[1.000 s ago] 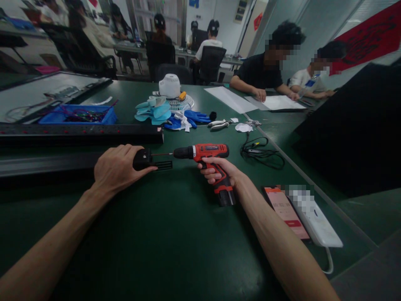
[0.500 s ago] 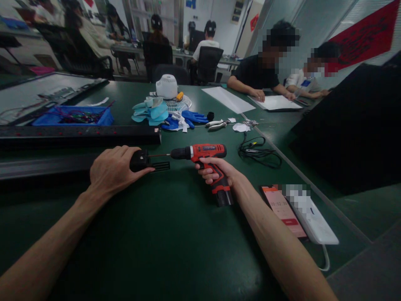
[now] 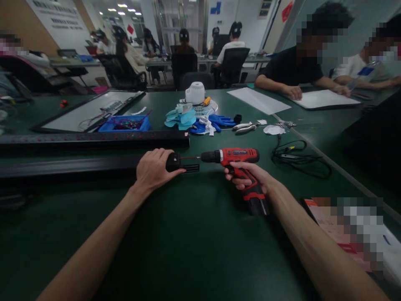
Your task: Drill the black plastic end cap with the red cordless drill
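Observation:
My right hand [image 3: 247, 175] is wrapped round the handle of a red and black cordless drill [image 3: 239, 155], its long thin bit [image 3: 189, 157] pointing left. The tip of the bit meets a black end piece [image 3: 173, 161] on a long black bar [image 3: 75, 166] lying on the table. My left hand [image 3: 155, 169] grips that end of the bar, fingers over the top and thumb along the near side. Slim black prongs [image 3: 191, 168] stick out to the right below the bit. Whether a screw sits at the tip is hidden.
Behind lies a second black bar [image 3: 94, 140], with a blue tray [image 3: 125, 124] of wires beyond it. A white fan [image 3: 194, 94], light-blue fan blades [image 3: 180, 117], blue gloves [image 3: 219, 121], pliers [image 3: 246, 127] and a coiled black cable [image 3: 297, 158] lie farther right. A co-worker's hand [image 3: 293, 92] rests near paper.
The camera view has swung left, so everything appears shifted right. Both hands keep their hold, and the drill stays lined up with the bar's end.

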Demonstrator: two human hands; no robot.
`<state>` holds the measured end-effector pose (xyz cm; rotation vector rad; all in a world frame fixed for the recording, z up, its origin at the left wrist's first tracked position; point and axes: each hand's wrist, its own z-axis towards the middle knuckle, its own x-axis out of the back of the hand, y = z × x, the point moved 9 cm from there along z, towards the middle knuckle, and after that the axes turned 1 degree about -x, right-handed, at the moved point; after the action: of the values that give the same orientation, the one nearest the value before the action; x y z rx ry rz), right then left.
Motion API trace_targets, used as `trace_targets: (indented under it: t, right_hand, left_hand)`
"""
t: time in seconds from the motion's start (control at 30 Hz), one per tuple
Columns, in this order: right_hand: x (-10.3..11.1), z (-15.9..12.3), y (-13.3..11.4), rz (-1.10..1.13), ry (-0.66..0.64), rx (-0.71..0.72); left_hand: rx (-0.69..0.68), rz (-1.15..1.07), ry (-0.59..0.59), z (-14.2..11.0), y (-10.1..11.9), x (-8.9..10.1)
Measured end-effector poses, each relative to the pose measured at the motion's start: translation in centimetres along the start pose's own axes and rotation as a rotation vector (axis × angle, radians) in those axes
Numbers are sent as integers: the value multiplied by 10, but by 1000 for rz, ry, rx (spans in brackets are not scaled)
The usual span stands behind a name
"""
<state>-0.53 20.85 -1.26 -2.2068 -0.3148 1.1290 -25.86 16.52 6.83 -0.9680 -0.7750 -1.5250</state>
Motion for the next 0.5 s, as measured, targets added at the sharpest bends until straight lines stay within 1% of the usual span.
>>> trace_targets:
  t: [0.07, 0.17, 0.3, 0.5]
  right_hand:
    - [2, -1, -1, -8, 29, 5]
    - [1, -2, -2, -12, 38, 15]
    - [-4, -2, -2, -13, 7, 7]
    - [-3, 2, 1, 24, -40, -28]
  left_hand:
    - [-8, -10, 6, 0, 0, 0]
    - [-7, -15, 13, 0, 0, 0]
    - [3, -22, 18, 0, -1, 0]
    - [3, -43, 16, 1, -2, -1]
